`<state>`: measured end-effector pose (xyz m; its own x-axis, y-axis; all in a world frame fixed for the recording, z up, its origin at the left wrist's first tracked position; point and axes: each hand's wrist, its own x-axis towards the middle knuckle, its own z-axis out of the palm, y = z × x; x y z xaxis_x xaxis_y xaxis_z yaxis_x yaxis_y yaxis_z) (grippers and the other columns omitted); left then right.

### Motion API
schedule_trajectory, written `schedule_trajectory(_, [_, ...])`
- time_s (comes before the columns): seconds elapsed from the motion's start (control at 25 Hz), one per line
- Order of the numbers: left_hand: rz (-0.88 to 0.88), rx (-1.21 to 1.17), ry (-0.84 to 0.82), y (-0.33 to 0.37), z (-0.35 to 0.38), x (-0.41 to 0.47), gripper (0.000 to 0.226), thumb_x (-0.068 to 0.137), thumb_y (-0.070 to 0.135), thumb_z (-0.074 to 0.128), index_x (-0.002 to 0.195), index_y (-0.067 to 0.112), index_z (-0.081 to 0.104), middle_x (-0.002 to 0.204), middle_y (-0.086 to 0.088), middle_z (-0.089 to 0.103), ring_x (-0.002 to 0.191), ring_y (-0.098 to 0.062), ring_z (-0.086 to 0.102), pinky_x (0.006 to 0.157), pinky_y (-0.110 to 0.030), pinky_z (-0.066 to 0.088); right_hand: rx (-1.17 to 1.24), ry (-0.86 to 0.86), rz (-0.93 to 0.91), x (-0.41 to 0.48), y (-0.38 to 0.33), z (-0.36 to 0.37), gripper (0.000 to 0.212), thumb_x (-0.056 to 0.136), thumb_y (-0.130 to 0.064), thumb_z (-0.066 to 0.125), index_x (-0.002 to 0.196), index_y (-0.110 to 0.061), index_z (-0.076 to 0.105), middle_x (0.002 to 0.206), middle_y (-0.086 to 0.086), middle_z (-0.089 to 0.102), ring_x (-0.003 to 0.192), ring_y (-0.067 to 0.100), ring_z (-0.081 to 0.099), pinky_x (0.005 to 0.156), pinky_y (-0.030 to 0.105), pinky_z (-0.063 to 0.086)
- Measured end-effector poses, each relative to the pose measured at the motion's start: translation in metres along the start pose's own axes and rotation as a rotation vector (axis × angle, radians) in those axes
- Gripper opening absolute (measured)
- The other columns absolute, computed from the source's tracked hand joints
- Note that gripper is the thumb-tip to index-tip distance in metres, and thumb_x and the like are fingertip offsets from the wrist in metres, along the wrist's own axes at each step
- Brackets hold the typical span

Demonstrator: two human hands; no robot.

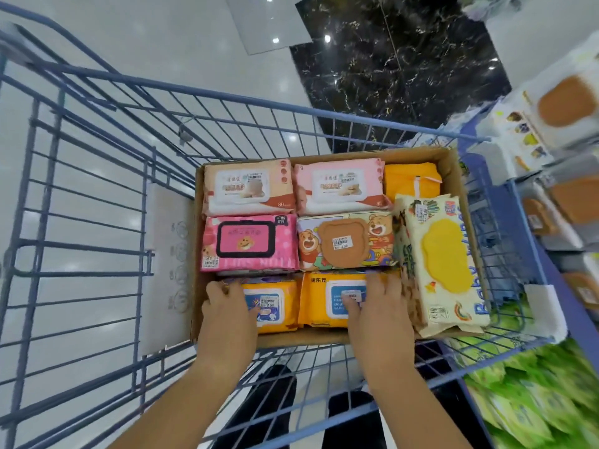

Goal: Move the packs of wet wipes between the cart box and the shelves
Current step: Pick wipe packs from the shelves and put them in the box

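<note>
Head view: you're looking down into a blue wire shopping cart (227, 94) carrying a brown cardboard box (291, 341) packed with wet wipes. Your left hand (227, 312) is gripping the yellow plastic wipes pack with a blue lid (275, 306) in the box's near-left corner, fingers curling over its far-left edge and thumb lying on the lid. Your right hand (381, 309) is lying spread on the orange plastic wipes pack with a white-and-blue lid (321, 303) just beside it, fingertips reaching the far edge; can't tell if it's actually gripping. Behind these, a hot-pink pack (249, 241) and a bear-print pack with a brown lid (345, 243) are lying flat. A beige pack (249, 186) and a pale pink pack (337, 186) are sitting at the far wall. A cream "Baby Wipes" pack with a yellow lid (444, 264) is leaning tilted along the right wall, touching a plain orange pack (411, 178). Store shelves (551, 280) on the right are showing brown-lidded packs, blurred.
</note>
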<state>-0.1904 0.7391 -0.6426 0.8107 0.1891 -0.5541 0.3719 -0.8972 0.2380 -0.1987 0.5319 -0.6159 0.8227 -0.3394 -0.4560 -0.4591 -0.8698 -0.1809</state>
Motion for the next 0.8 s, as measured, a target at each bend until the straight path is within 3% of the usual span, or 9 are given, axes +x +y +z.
schedule_trajectory(0.2, [0.000, -0.038, -0.089, 0.005, 0.003, 0.005, 0.051, 0.094, 0.039, 0.071, 0.131, 0.011, 0.051, 0.131, -0.011, 0.032, 0.112, -0.037, 0.051, 0.104, -0.043, 0.043, 0.008, -0.066, -0.034, 0.016, -0.004, -0.002, 0.045, 0.102, -0.039, 0.053, 0.137, -0.016, 0.038, 0.135, 0.006, 0.039, 0.115, 0.025, 0.050, 0.097, 0.034, 0.044])
schedule_trajectory(0.36, [-0.029, -0.106, -0.150, 0.007, -0.018, 0.002, 0.043, 0.095, 0.034, 0.071, 0.129, 0.012, 0.057, 0.133, -0.010, 0.038, 0.113, -0.034, 0.056, 0.105, -0.042, 0.048, 0.183, -0.132, 0.017, 0.005, -0.002, -0.015, 0.052, 0.100, -0.037, 0.056, 0.144, -0.016, 0.038, 0.144, 0.005, 0.041, 0.127, 0.026, 0.048, 0.104, 0.037, 0.043])
schedule_trajectory(0.48, [0.001, -0.267, -0.175, 0.017, -0.053, -0.014, 0.002, 0.101, 0.025, 0.060, 0.103, 0.024, 0.060, 0.109, 0.000, 0.061, 0.089, -0.012, 0.062, 0.079, -0.026, 0.054, 0.468, -0.157, 0.102, -0.018, 0.006, -0.041, 0.056, 0.101, -0.041, 0.054, 0.149, -0.015, 0.041, 0.151, 0.006, 0.045, 0.135, 0.024, 0.046, 0.106, 0.035, 0.039])
schedule_trajectory(0.52, [0.004, -0.336, -0.201, 0.024, -0.064, -0.024, 0.008, 0.102, 0.024, 0.057, 0.097, 0.030, 0.059, 0.104, 0.005, 0.062, 0.084, -0.005, 0.058, 0.072, -0.020, 0.049, 0.559, -0.155, 0.137, -0.027, 0.009, -0.051, 0.056, 0.101, -0.043, 0.052, 0.150, -0.017, 0.041, 0.152, 0.005, 0.045, 0.136, 0.023, 0.045, 0.107, 0.035, 0.038])
schedule_trajectory(0.56, [-0.016, -0.425, -0.265, 0.032, -0.074, -0.035, 0.008, 0.103, 0.026, 0.056, 0.102, 0.030, 0.063, 0.108, 0.005, 0.062, 0.087, -0.005, 0.057, 0.075, -0.021, 0.046, 0.640, -0.157, 0.175, -0.037, 0.013, -0.062, 0.056, 0.102, -0.045, 0.050, 0.150, -0.018, 0.042, 0.153, 0.003, 0.045, 0.137, 0.022, 0.045, 0.108, 0.035, 0.038])
schedule_trajectory(0.64, [-0.039, -0.568, -0.366, 0.052, -0.089, -0.060, 0.030, 0.104, 0.034, 0.055, 0.129, 0.021, 0.065, 0.128, 0.002, 0.061, 0.110, -0.015, 0.057, 0.092, -0.030, 0.043, 0.768, -0.173, 0.229, -0.057, 0.022, -0.081, 0.054, 0.103, -0.043, 0.047, 0.151, -0.020, 0.041, 0.153, 0.001, 0.045, 0.137, 0.021, 0.045, 0.106, 0.034, 0.037])
schedule_trajectory(0.8, [0.044, -0.588, -0.486, 0.104, -0.106, -0.109, 0.044, 0.103, 0.044, 0.053, 0.140, 0.020, 0.058, 0.144, -0.001, 0.055, 0.132, -0.026, 0.051, 0.108, -0.043, 0.041, 0.958, -0.066, 0.317, -0.101, 0.055, -0.119, 0.052, 0.102, -0.044, 0.047, 0.149, -0.020, 0.044, 0.149, 0.003, 0.049, 0.129, 0.021, 0.050, 0.102, 0.034, 0.038])
